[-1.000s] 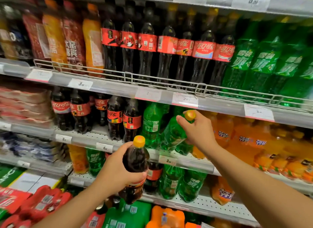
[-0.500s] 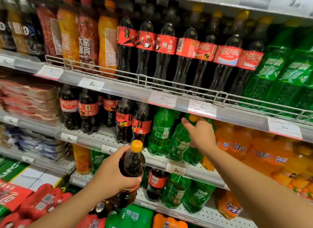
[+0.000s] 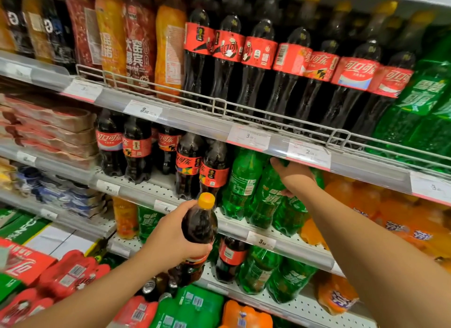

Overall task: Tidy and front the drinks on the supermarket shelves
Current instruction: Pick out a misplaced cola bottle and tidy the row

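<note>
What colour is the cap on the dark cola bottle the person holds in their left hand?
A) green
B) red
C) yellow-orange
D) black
C: the left hand grips a dark cola bottle whose cap is plainly yellow-orange, unlike the dark-capped cola bottles on the shelf behind it.

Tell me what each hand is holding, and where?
The left hand grips a yellow-capped cola bottle around its body. The right hand grips a green soda bottle near its top, on the shelf.
</note>
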The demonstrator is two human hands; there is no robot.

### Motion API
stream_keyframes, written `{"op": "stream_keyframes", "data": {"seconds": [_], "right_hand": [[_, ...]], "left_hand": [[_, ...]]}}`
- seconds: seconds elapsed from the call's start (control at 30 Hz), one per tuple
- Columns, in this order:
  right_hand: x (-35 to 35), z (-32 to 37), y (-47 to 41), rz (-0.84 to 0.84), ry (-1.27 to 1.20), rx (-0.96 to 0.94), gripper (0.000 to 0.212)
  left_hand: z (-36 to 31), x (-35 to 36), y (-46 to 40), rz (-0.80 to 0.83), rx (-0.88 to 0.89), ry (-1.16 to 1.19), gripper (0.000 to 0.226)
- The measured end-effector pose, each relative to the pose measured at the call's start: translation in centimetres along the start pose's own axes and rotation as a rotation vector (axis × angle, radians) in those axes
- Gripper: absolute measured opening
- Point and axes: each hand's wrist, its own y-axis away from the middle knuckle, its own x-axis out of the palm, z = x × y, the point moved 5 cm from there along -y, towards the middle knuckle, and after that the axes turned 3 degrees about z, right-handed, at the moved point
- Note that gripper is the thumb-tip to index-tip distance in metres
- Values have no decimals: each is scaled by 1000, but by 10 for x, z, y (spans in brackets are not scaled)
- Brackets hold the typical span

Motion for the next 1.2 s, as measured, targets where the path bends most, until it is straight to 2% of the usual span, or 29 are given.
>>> {"op": "stream_keyframes", "data": {"seconds": [0.23,0.33,0.37,0.4,0.47,0.57,0.63,0.7,0.87,0.93,1.07,1.2], "right_hand": [[-2,2,19,-28,112,-28,61],[-1,-6,64,-209,206,-198,46],[5,-8,86,-237,205,-294,48],[16,-10,108,-205,174,-398,54],[40,-5,144,1,56,-564,58],[64,17,180,334,-197,-639,68],[71,35,194,385,-242,-707,62],[77,45,203,345,-196,-757,47],[84,54,212,270,-292,-712,21],[89,60,213,256,-353,-691,18],[105,84,212,193,-443,-582,28],[124,122,209,120,-244,-500,41]], "left_hand": [[-12,0,8,-9,-3,5,84],[-21,-2,16,-11,-8,-20,82],[-24,-2,19,-11,-8,-34,82],[-26,-2,22,-10,-8,-49,82],[-32,0,28,-4,-2,-78,82],[-39,3,37,-6,13,-88,79],[-42,4,44,-24,26,-96,77],[-44,4,51,-41,33,-108,77],[-39,-6,57,-37,4,-123,85],[-33,-14,54,-32,-4,-140,89],[-12,-38,41,14,-20,-77,95],[19,-72,23,93,-21,12,104]]}}
